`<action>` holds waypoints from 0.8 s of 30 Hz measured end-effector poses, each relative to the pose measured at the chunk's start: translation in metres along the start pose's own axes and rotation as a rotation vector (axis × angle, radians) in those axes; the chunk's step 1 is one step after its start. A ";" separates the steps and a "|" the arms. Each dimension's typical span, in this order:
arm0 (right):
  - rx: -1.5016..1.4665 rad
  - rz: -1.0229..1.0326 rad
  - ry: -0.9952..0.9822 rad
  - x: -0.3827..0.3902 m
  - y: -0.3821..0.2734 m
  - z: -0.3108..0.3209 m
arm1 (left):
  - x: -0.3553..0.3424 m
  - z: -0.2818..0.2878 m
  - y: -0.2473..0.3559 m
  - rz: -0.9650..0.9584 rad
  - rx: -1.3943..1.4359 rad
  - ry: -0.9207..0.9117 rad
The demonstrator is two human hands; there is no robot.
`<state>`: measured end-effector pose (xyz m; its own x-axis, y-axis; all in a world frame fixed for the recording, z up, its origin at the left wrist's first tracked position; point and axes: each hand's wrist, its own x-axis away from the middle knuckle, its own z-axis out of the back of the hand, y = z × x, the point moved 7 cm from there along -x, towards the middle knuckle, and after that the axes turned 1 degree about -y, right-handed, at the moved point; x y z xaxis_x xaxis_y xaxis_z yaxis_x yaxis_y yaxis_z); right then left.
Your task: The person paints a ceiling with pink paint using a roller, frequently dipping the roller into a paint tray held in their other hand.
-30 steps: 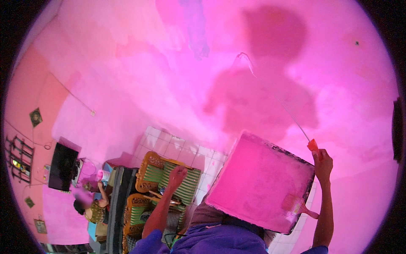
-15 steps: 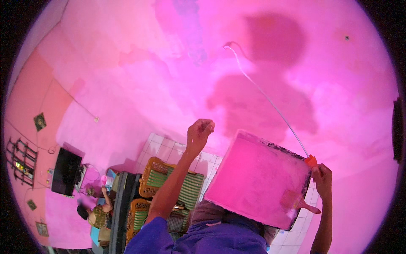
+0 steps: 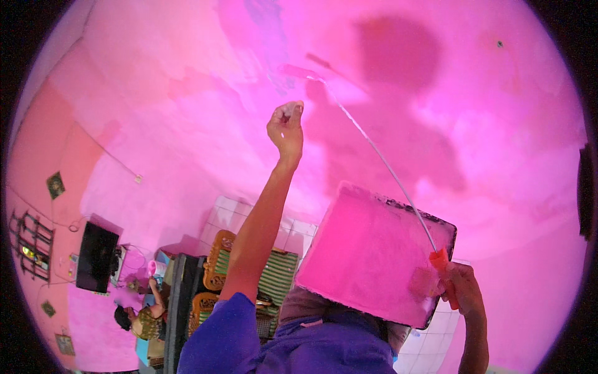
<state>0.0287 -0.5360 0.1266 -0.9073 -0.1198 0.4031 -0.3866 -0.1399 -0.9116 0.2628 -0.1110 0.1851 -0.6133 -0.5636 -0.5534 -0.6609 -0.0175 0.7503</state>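
Observation:
My right hand (image 3: 462, 290) is closed around the orange handle of a long-rod paint roller (image 3: 380, 153). Its thin pale rod slants up and left to a pink roller head (image 3: 301, 72) at the wall. Raised toward the wall, my left hand (image 3: 286, 128) has its fingers curled together; what they hold, if anything, cannot be made out. A wide paint tray (image 3: 367, 249), coated in pink with dark edges, is in front of my body. At its right side lies a paintbrush (image 3: 425, 282), its handle mostly hidden behind my right hand.
The pink wall (image 3: 205, 131) fills the far side, with my shadow on it. At left are carved wooden chairs (image 3: 277, 274) with green slats, a dark sofa-like piece (image 3: 182, 293), a television (image 3: 97, 257) and another person (image 3: 146, 315). White tiles (image 3: 240, 215) cover the floor.
My left hand has risen toward the wall. The roller head has shifted left, and my right hand with the handle has moved down and left, over the tray's right edge.

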 end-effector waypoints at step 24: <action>0.206 -0.073 -0.091 0.015 -0.007 -0.032 | -0.009 0.014 0.003 -0.136 -0.334 0.335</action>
<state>0.0121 -0.5052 0.1365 -0.8559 -0.1890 0.4814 -0.3999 -0.3482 -0.8478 0.2607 -0.0944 0.1877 -0.3221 -0.7717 -0.5483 -0.5169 -0.3419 0.7848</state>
